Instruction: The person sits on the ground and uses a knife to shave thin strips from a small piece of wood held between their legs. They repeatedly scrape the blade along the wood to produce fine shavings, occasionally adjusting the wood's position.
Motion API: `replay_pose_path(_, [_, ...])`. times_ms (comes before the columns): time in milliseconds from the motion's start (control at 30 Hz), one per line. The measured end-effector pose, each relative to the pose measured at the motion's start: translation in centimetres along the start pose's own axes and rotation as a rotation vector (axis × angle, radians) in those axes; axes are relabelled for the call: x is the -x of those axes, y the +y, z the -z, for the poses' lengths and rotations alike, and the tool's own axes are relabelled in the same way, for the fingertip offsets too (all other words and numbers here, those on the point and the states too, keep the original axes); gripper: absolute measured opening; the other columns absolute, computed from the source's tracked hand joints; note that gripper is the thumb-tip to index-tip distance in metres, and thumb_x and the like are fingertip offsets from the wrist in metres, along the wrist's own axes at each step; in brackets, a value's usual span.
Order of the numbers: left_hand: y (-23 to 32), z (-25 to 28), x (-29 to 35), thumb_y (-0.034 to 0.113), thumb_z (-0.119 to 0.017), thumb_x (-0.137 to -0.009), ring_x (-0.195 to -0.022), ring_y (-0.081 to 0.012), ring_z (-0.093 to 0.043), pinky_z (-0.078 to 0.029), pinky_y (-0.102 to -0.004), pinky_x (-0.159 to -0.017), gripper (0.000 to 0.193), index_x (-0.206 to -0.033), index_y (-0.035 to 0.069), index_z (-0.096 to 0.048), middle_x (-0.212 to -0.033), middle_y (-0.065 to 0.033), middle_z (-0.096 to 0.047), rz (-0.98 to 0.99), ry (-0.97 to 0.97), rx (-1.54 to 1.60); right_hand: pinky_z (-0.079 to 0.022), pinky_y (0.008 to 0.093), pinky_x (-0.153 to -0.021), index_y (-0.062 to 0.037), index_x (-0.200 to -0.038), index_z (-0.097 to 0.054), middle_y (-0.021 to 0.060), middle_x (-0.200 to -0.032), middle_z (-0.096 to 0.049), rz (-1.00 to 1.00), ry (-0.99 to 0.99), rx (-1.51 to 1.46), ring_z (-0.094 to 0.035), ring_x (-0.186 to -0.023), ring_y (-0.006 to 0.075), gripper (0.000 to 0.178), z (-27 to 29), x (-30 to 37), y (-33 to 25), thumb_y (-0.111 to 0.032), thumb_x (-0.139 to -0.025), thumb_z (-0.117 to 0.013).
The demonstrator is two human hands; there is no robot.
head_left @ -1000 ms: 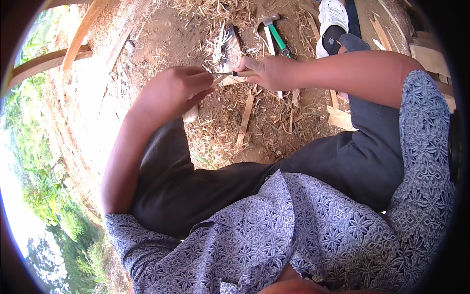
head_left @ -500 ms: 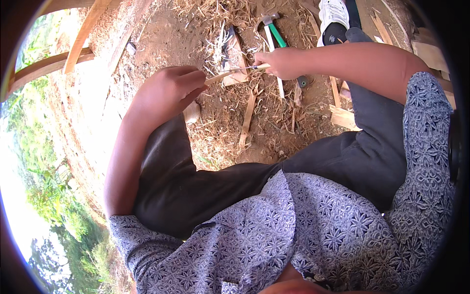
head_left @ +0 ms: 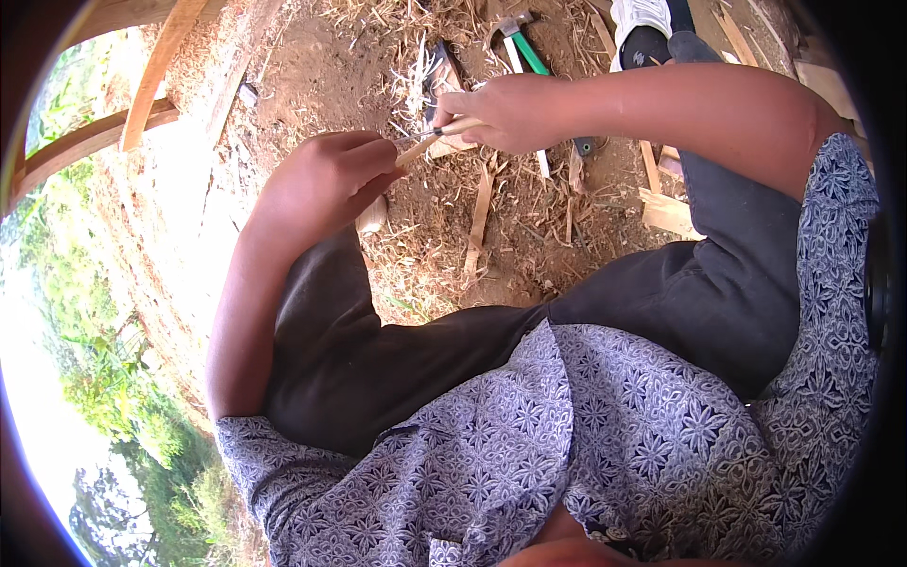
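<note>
Head view: left hand (head_left: 326, 184) clamps the thin pale wooden stick (head_left: 436, 140) at ten o'clock while right hand (head_left: 510, 111) grips a small metal blade (head_left: 416, 135) at twelve, shavings on the dirt floor (head_left: 312, 66) suggesting whittling is underway, not finished, green-handled hammer (head_left: 520, 42) lying beyond.

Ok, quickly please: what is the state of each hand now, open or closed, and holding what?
Left hand: closed on one end of a thin wooden strip.
Right hand: closed, gripping a pale wooden handle, apparently a knife's, against the strip.
</note>
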State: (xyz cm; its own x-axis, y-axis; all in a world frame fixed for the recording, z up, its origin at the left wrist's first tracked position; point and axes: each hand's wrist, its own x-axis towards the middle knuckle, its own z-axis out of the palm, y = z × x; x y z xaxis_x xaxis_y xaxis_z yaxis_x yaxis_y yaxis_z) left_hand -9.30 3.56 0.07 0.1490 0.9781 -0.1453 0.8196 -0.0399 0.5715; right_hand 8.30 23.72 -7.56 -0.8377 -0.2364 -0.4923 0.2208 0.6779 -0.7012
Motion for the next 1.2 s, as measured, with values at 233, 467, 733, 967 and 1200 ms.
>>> replay_pose_path(233, [-0.2,-0.2,-0.6,0.010,-0.077,-0.087,-0.067,-0.0304,-0.065,-0.051,-0.0425,-0.059,0.017,-0.084,0.004,-0.062,-0.075,-0.0093,-0.063,0.007,0.038,-0.019,-0.047,0.0419,-0.059,-0.0176,-0.134,-0.051,0.0087,-0.073,-0.063,-0.166,-0.080,0.113,-0.065,-0.064,0.0240,0.029,-1.1,0.0,3.1,-0.020,-0.105,-0.054])
replay_pose_path(467, [0.1,-0.1,-0.6,0.011,-0.077,-0.088,-0.068,-0.0297,-0.065,-0.051,-0.0419,-0.059,0.016,-0.085,0.005,-0.062,-0.075,-0.0089,-0.062,-0.011,0.037,-0.054,-0.049,0.0453,-0.065,-0.0159,-0.130,-0.053,0.0116,-0.076,-0.064,-0.100,-0.038,0.032,-0.066,-0.067,0.0268,0.026,-0.9,0.7,1.3,-0.024,-0.106,-0.055])
replay_pose_path(733, [-0.5,-0.4,-0.8,0.011,-0.076,-0.088,-0.069,-0.0300,-0.066,-0.052,-0.0417,-0.060,0.018,-0.084,0.005,-0.060,-0.077,-0.0093,-0.063,-0.017,0.056,-0.034,-0.048,0.0452,-0.071,-0.0130,-0.131,-0.052,0.0121,-0.081,-0.066,0.104,0.096,-0.181,-0.067,-0.074,0.0279,0.028,-0.9,0.3,0.4,-0.024,-0.106,-0.056])
replay_pose_path(967, [0.5,-0.7,-0.2,0.012,-0.077,-0.085,-0.066,-0.0272,-0.064,-0.053,-0.0403,-0.058,0.021,-0.081,0.006,-0.058,-0.074,-0.0078,-0.060,-0.106,-0.003,-0.077,-0.049,0.0471,-0.072,-0.0073,-0.125,-0.056,0.0123,-0.080,-0.065,-0.094,-0.005,0.075,-0.065,-0.073,0.0304,0.029,-1.8,0.7,7.3,-0.028,-0.106,-0.053])
replay_pose_path(1200, [2.4,-4.9,-1.3,0.017,-0.066,-0.077,-0.084,-0.0204,-0.064,-0.054,-0.0323,-0.069,0.015,-0.087,0.012,-0.057,-0.094,-0.0038,-0.062,-0.421,0.039,-0.172,-0.048,0.0457,-0.075,-0.0060,-0.113,-0.058,0.0141,-0.079,-0.063,-0.182,-0.128,-0.023,-0.063,-0.076,0.0292,0.020,-1.6,-0.4,8.6,-0.021,-0.100,-0.056])
